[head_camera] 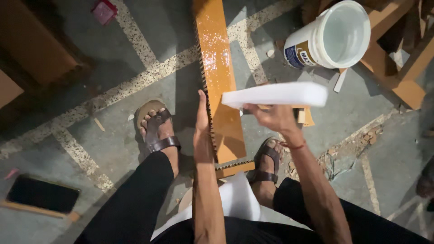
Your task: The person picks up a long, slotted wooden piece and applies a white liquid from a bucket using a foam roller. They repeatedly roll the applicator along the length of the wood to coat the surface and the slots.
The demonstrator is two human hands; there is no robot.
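Left hand (202, 131) stretched flat, fingers straight and together, pressed edge-on against the notched left side of a glossy orange wooden board (220, 77). Nothing gripped there; merely touching the board's toothed edge. Right hand (273, 117) closed around the underside of a white foam sheet (278, 95), held level just above the board's right edge, fingers curled beneath, thumb hidden. Board laid lengthwise on the speckled concrete floor (113, 90) between two sandalled feet, near end over another white foam piece (237, 199) by the knees. White plastic bucket (332, 36) stood well apart at upper right, beside pale wooden frame pieces (398, 77). Small wood offcuts (305, 116) lay just beside the board, under the held sheet.
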